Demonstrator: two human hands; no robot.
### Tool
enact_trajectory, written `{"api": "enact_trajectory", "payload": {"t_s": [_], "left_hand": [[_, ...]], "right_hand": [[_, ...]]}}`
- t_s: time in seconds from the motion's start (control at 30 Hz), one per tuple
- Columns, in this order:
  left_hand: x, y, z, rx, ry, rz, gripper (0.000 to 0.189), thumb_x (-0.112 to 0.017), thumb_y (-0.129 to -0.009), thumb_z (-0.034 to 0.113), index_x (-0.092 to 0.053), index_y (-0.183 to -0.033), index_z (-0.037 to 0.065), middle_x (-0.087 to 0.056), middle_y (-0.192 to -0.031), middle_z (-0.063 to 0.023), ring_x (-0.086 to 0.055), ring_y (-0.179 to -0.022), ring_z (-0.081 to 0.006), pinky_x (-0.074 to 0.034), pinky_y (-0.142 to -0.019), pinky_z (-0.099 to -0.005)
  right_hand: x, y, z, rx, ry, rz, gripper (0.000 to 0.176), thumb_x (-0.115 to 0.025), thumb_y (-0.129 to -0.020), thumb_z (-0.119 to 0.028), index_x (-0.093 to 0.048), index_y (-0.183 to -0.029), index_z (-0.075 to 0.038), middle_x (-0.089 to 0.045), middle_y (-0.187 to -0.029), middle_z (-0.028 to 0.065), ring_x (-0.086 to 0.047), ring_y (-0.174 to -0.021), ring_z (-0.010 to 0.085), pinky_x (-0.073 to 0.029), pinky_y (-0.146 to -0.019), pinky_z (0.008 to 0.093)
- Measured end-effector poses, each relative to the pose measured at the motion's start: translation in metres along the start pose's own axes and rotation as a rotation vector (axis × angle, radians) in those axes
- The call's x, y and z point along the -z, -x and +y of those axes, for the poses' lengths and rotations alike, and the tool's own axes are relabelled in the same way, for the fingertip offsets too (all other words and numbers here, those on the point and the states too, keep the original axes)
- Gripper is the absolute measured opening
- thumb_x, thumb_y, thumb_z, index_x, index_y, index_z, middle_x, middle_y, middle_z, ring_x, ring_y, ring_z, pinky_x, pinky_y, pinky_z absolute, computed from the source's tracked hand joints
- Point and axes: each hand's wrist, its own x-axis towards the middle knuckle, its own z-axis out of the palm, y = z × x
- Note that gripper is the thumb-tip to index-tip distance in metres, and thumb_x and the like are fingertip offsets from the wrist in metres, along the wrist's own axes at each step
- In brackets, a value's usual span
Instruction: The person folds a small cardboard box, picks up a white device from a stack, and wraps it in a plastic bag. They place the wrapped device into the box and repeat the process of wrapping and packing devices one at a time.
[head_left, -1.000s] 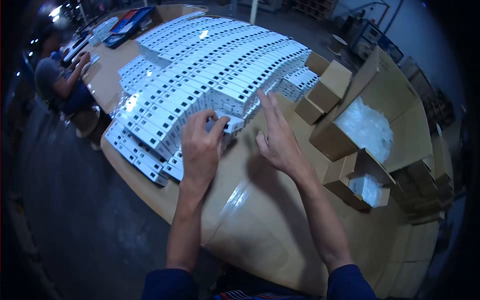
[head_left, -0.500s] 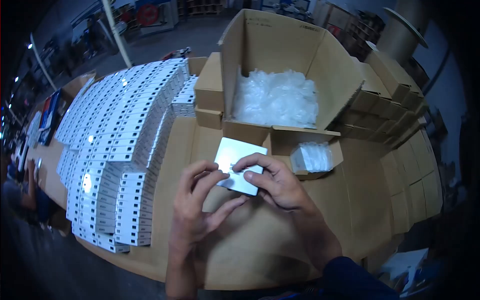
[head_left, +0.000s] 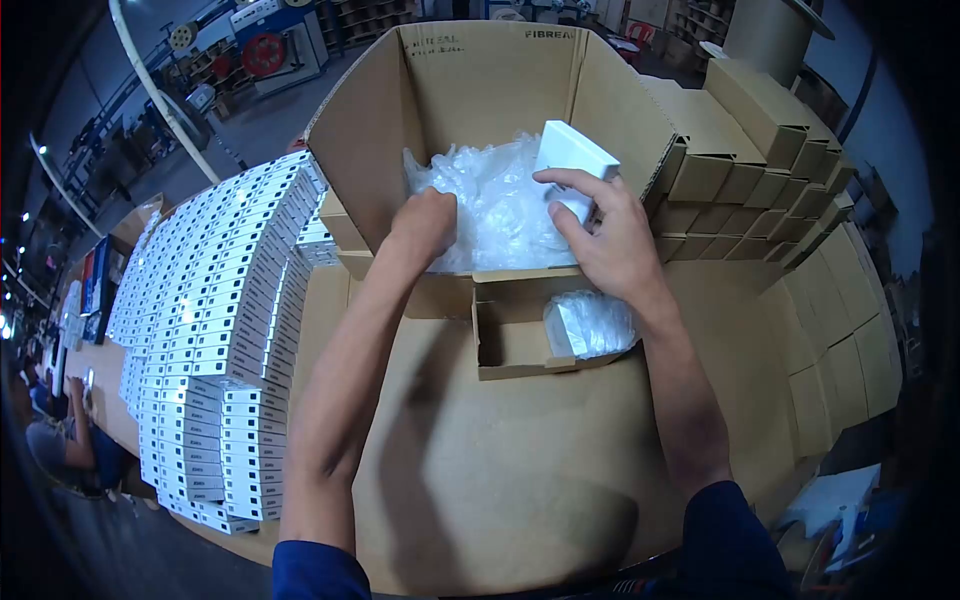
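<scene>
Up at 12 o'clock on the bench (head_left: pixel 520 480), inside the big carton (head_left: pixel 480 80) — that's where both hands are. Right hand (head_left: pixel 612 245) has thumb and fingers closed on the lower edge of the white box (head_left: pixel 572 152), which sits tilted over the heap of plastic bags (head_left: pixel 500 200). Left hand (head_left: pixel 425 222) is knuckles-up with its fingers buried in the bags, so can't tell if it's got one. My take: peel off a single bag, not a clump, and grip the box deeper — fingertip hold looks slippy. Small open carton (head_left: pixel 510 345) sits just at the big one's 6 o'clock, white stacks (head_left: pixel 215 330) off at 9
</scene>
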Motion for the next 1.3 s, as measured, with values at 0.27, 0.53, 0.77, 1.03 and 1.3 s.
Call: {"api": "enact_trajectory", "payload": {"t_s": [0.27,0.53,0.77,1.03,1.3], "left_hand": [[0.054,0.014,-0.002,0.103,0.299,0.560,0.016,-0.058,-0.098,0.009,-0.066,-0.103,-0.004,-0.069,-0.097,-0.0319,-0.067,-0.095,-0.0499,-0.053,-0.089,-0.0546],[0.102,0.024,0.011,-0.008,0.607,0.358,0.026,-0.051,-0.108,0.016,-0.064,-0.120,-0.003,-0.073,-0.098,-0.0157,-0.069,-0.091,-0.0241,-0.053,-0.086,-0.0375],[0.124,0.056,0.014,-0.315,0.846,0.233,0.025,-0.048,-0.110,0.018,-0.063,-0.114,-0.002,-0.065,-0.086,-0.0117,-0.058,-0.078,-0.0184,-0.051,-0.075,-0.0349],[0.074,0.142,0.043,0.068,1.874,0.527,0.049,-0.038,-0.113,0.041,-0.060,-0.125,0.000,-0.062,-0.094,-0.0026,-0.054,-0.077,-0.0075,-0.047,-0.069,-0.0231],[-0.002,0.245,0.178,0.207,1.612,0.670,0.028,-0.055,-0.110,0.022,-0.063,-0.121,-0.003,-0.067,-0.108,-0.0055,-0.061,-0.096,-0.0094,-0.051,-0.084,-0.0271]], "right_hand": [[-0.026,-0.019,0.030,0.057,-0.048,0.005,0.033,-0.071,-0.091,-0.018,-0.075,-0.125,-0.015,-0.071,-0.103,0.0171,-0.064,-0.094,0.0296,-0.052,-0.089,0.0379],[-0.026,-0.055,0.016,0.215,0.003,0.083,0.058,-0.084,-0.081,-0.030,-0.070,-0.132,-0.007,-0.067,-0.126,0.0250,-0.057,-0.124,0.0378,-0.044,-0.110,0.0446],[0.009,-0.042,0.005,0.307,-0.084,-0.159,0.037,-0.080,-0.089,-0.034,-0.078,-0.108,-0.003,-0.065,-0.110,0.0230,-0.064,-0.100,0.0352,-0.050,-0.092,0.0433],[-0.004,0.090,-0.010,-0.058,-0.489,0.191,0.036,-0.072,-0.100,-0.032,-0.072,-0.094,0.004,-0.056,-0.088,0.0113,-0.052,-0.078,0.0174,-0.046,-0.071,0.0332],[-0.035,0.209,-0.046,-0.184,-0.413,0.265,0.036,-0.062,-0.106,-0.027,-0.070,-0.101,0.008,-0.064,-0.093,0.0198,-0.060,-0.082,0.0267,-0.049,-0.076,0.0392]]}}
